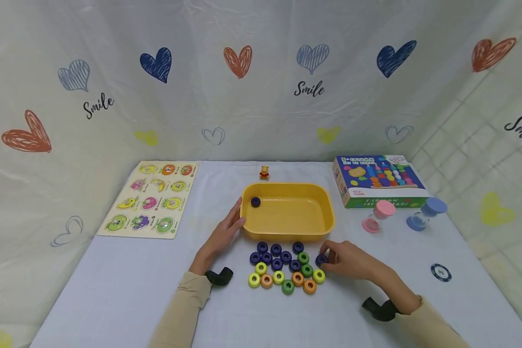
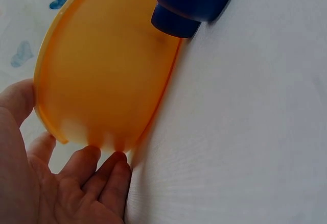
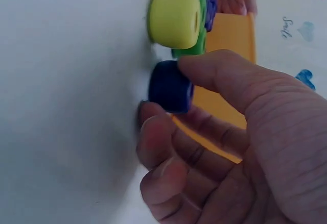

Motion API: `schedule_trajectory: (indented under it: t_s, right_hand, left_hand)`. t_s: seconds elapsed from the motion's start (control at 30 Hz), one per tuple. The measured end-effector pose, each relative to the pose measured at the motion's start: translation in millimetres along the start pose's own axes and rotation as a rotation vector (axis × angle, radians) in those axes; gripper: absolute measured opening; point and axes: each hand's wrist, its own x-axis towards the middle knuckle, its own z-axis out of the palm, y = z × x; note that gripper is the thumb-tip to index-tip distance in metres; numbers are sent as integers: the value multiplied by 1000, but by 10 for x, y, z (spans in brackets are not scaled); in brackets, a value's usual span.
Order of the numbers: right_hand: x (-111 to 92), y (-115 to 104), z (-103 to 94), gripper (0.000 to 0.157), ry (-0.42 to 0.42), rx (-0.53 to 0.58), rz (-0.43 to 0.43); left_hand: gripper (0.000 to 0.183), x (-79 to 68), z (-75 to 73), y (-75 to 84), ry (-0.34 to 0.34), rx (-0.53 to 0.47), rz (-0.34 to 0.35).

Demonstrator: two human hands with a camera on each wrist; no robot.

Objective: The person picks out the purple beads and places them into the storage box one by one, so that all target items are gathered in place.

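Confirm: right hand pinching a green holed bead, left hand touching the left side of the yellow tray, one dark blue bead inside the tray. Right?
One fix: the pinched holed bead in the right hand is dark blue, not green; the right wrist view shows it. Left hand, yellow tray and inside bead are as you said.

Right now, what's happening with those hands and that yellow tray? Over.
Right fingers pinching a dark blue ring. Left fingers against the yellow tray. Similar ring inside. Way to the tray looks unobstructed.
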Motion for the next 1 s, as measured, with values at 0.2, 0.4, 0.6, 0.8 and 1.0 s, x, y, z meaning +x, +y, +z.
schedule_trajectory:
  t_s: [0.2, 0.4, 0.6, 0.8, 1.0]
  right_hand:
    - [-35, 45, -92, 29, 1, 22, 0]
    - [-54, -75, -491, 35, 65, 4, -23]
    - [278, -271, -832, 36, 72, -25, -38]
    - [859, -421, -933, 33, -47, -86, -3]
    - [1374, -564, -900, 28, -201, -196, 32]
  left_hand:
    - [59, 55, -29, -195, 28, -6, -12]
    - [58, 92, -28, -301, 66, 19, -41]
    - [57, 97, -48, -311, 85, 19, -35]
    - [56, 120, -21, -339, 81, 8, -25]
    - [57, 97, -1, -245, 41, -4, -30]
